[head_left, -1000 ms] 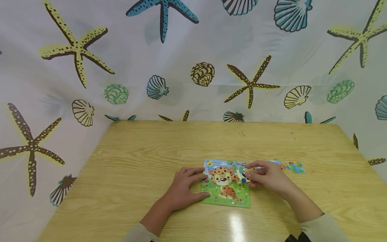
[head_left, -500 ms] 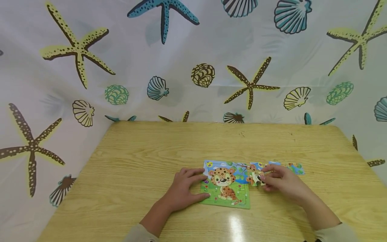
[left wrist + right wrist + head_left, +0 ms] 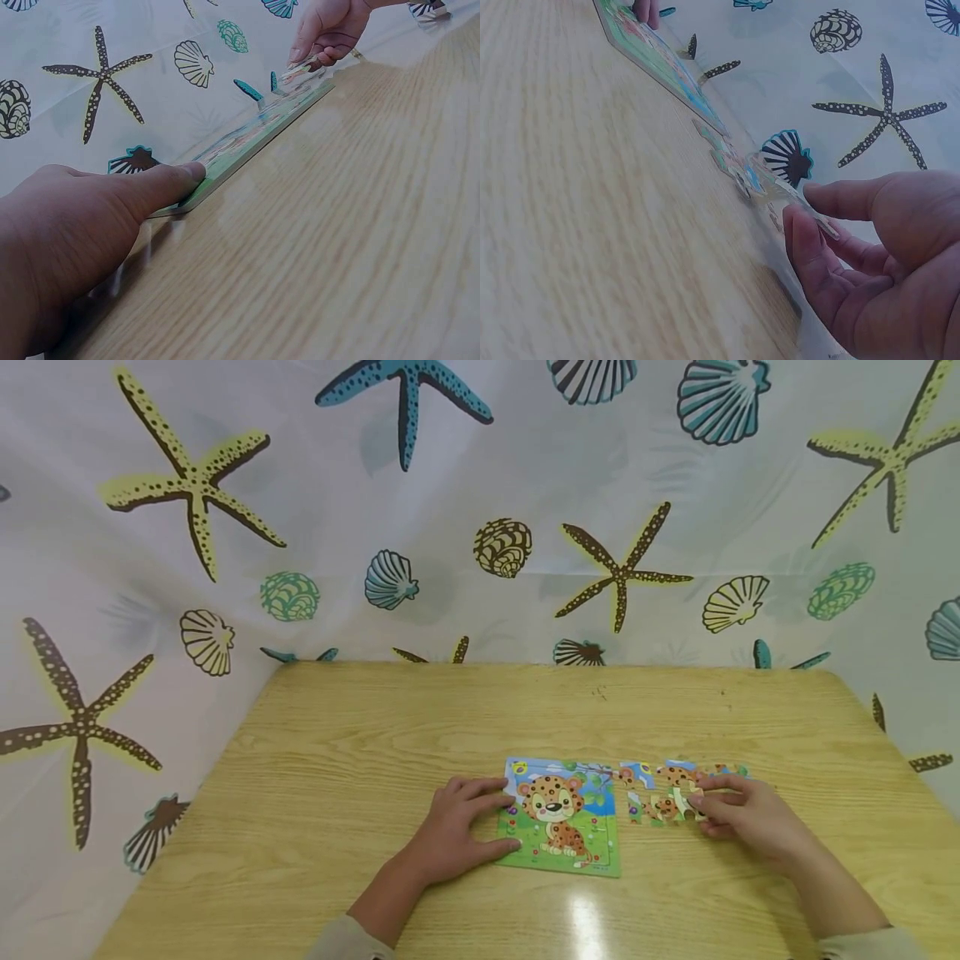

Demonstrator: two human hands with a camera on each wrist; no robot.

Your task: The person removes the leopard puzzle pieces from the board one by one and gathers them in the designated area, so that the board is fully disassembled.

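A puzzle board (image 3: 557, 827) with a spotted leopard cub on grass lies flat on the table. My left hand (image 3: 459, 828) rests at its left side, fingers and thumb spread, tips at the border. In the left wrist view the thumb of my left hand (image 3: 97, 217) lies over the board's green edge. My right hand (image 3: 757, 818) pinches a puzzle piece (image 3: 681, 803) between thumb and fingers, to the right of the board. The right wrist view shows this puzzle piece (image 3: 810, 210) tilted in the fingertips of my right hand (image 3: 885, 255).
Several loose puzzle pieces (image 3: 636, 774) lie on the wooden table (image 3: 360, 727) right of the board, some partly behind my right hand. A white cloth (image 3: 450, 602) printed with starfish and shells hangs behind the table and along its sides.
My right hand has moved right, from over the board's right part to above the loose pieces, still pinching the puzzle piece. The board and my left hand stay where they were.
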